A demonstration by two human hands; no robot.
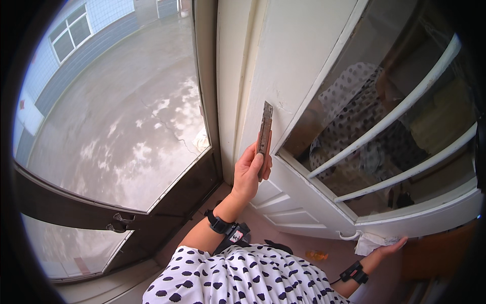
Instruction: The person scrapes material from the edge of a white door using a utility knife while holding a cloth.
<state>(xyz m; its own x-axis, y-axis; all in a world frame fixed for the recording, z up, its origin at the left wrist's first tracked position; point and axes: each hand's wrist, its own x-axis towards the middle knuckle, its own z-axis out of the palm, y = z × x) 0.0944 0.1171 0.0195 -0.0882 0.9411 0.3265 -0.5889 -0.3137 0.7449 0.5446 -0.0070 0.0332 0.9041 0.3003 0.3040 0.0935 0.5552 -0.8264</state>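
My left hand (248, 172) is closed around a worn, brownish utility knife (264, 142), its thumb lying along the handle. The knife points upward, its flat tip close to a white door (293, 55); whether it touches the surface I cannot tell. Small scuffs mark the paint beside the tip. Low on the right, my right hand (390, 248) is at the door's edge with a crumpled white cloth or tissue (372, 243) in its grip. Some of its fingers are hidden by the cloth. A white curved door handle (349, 235) sits just left of that cloth.
The white door has a glass pane (374, 126) behind white bars (395, 116). To the left stands a dark-framed glass door (167, 197) with a metal latch (120, 222), paved ground showing through it. An orange item (316, 255) lies on the floor.
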